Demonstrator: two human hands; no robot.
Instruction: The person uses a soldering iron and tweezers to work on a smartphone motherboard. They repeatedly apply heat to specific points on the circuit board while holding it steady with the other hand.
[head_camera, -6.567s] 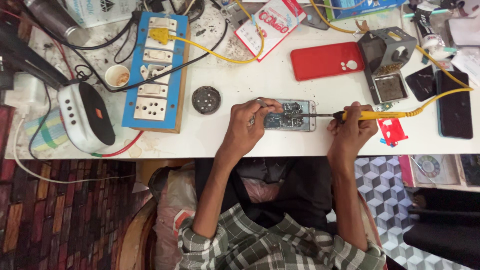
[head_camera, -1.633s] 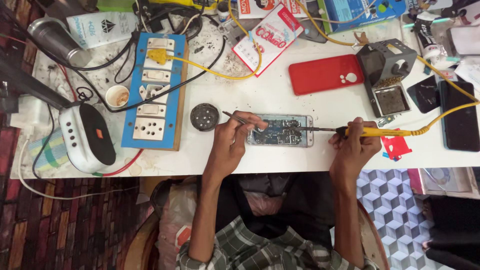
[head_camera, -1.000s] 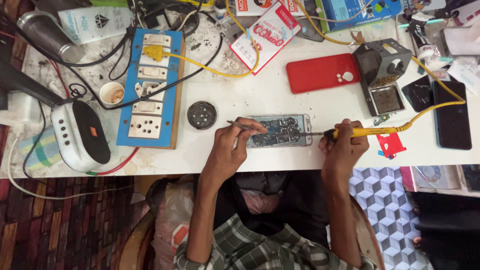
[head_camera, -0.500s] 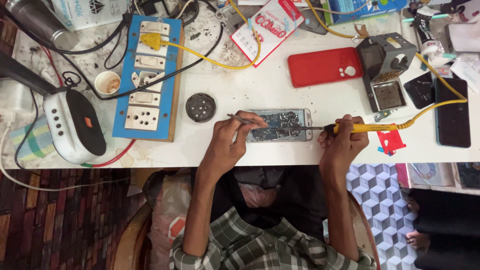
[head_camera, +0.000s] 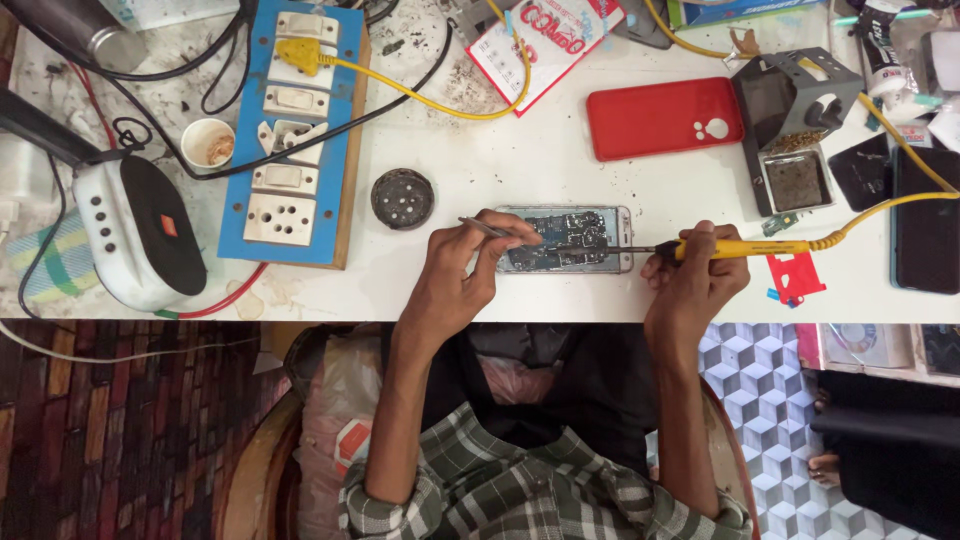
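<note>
At the near edge of the white workbench (head_camera: 560, 180), an opened phone (head_camera: 570, 240) with its circuit board exposed lies flat between the two hands. The left hand (head_camera: 465, 275) rests against the phone's left end, fingers pinched on thin metal tweezers (head_camera: 485, 228) angled over the board. The right hand (head_camera: 695, 280), just beside the phone's right end, grips a yellow soldering iron (head_camera: 745, 248), whose tip points at the phone's right edge. A round black perforated disc (head_camera: 402, 198) lies near the left hand; a red phone case (head_camera: 663, 118) lies farther back.
</note>
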